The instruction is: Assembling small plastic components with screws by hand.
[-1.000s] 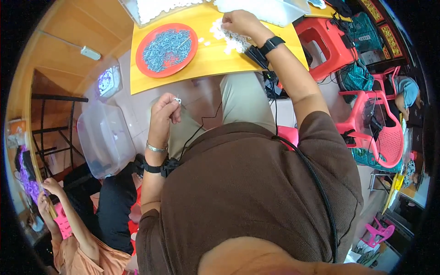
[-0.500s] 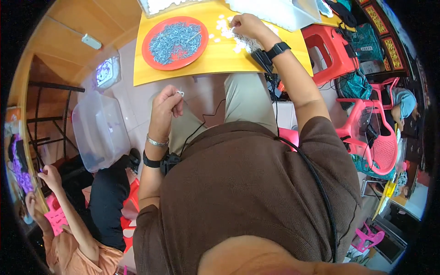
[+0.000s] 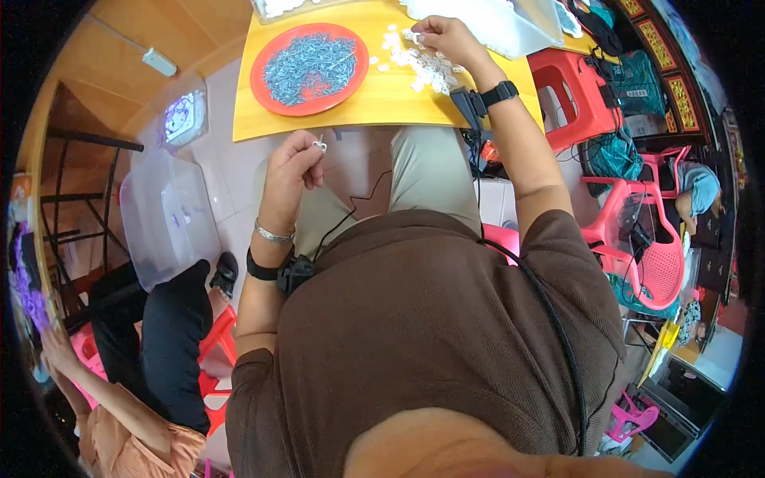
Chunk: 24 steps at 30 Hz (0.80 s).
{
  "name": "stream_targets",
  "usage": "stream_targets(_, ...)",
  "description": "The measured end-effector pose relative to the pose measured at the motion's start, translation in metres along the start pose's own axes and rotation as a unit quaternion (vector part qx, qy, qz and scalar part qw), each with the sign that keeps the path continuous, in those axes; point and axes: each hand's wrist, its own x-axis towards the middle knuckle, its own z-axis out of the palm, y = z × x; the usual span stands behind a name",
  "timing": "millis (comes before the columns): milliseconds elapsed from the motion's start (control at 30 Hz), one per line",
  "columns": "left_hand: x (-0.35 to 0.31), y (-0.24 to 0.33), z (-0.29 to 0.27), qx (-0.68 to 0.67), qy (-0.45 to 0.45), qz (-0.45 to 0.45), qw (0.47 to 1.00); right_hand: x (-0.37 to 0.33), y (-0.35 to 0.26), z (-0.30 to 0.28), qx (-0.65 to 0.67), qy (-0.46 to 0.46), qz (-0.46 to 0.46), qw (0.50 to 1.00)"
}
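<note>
My left hand is raised in front of the table's near edge. Thumb and fingers pinch a small white plastic clip, with what looks like a thin pin standing up from it. Over the table, my right hand has its fingertips closed on another small white plastic piece, partly hidden by the fingers. Just below this hand spreads a loose heap of small white plastic pieces. A red plate left of the heap holds a mass of thin grey metal nails or screws.
The yellow table also bears a translucent bin of white pieces at the far right. Red stools and a pink chair stand to the right. A clear plastic tub and another person are at left.
My right hand has moved slightly right, and a white piece now shows at its fingertips. My left hand has risen a little toward the table. The other person's arms have lowered.
</note>
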Motion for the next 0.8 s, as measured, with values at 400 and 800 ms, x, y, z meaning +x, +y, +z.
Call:
stream_targets(400,0.007,0.032,0.023,0.011,-0.008,0.046,0.999,-0.06,-0.096,0.025,0.293,-0.094,-0.061,0.949)
stream_targets(800,0.015,0.024,0.024,-0.059,0.0,0.146,0.988,-0.104,-0.134,0.077,0.345,-0.122,-0.068,0.928)
